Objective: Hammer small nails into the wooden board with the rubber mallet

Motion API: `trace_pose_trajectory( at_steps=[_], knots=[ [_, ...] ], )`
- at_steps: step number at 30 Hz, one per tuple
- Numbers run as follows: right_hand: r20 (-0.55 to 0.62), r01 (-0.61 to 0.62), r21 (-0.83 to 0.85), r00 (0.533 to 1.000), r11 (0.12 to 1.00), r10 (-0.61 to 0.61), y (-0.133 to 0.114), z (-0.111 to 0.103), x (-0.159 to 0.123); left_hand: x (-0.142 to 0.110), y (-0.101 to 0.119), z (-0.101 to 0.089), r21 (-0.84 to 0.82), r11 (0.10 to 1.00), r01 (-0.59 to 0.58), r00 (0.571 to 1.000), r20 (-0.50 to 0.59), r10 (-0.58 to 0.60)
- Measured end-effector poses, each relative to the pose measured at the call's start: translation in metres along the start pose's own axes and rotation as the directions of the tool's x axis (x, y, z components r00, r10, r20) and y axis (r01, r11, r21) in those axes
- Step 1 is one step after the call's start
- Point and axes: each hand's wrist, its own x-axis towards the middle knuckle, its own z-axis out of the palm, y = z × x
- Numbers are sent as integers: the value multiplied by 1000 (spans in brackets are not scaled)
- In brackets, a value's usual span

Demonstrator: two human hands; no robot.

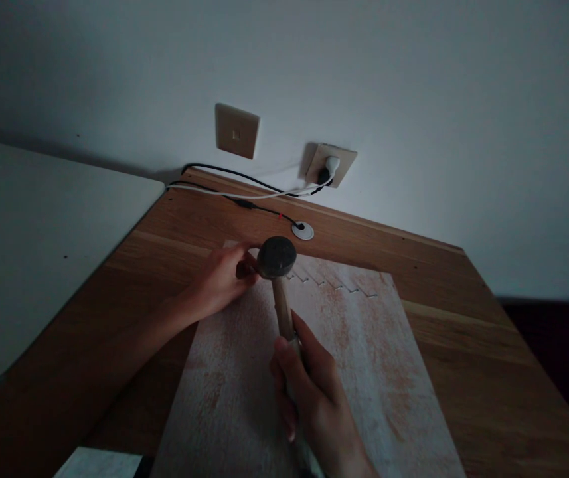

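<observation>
My right hand [309,392] is wrapped round the wooden handle of a mallet [277,257] with a thick dark head. The head is raised in front of the far left part of a whitewashed board [284,372]. Just left of it, my left hand [227,279] has thumb and fingers pinched together at the board's far edge. What the fingertips hold is hidden behind the mallet head. To the right, a row of several thin nails [338,287] stands in the board near its far edge, each casting a thin line of shadow.
The board lies on a wooden desk [463,332] against a wall. Black and white cables [254,196] run along the back to a wall socket [331,164], near a cable grommet [303,230]. A white panel [55,252] stands at the left, and a pale flat object [97,463] lies front left.
</observation>
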Motion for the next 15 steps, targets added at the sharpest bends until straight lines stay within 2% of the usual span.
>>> trace_pose_trajectory(
  at_steps=[7, 11, 15],
  knots=[
    [-26, -23, -29, 999, 999, 23, -1, -1, 2, 0, 0, 2, 21, 1000, -15, 1000, -12, 15],
    [17, -15, -44, 1000, 999, 16, 1, -2, 5, 0, 4, 1, 88, 996, -12, 999, -41, 16],
    [18, -22, -41, 1000, 999, 22, 2, -3, 5, 0, 4, 1, 38, 999, 2, 999, -43, -1]
  ],
)
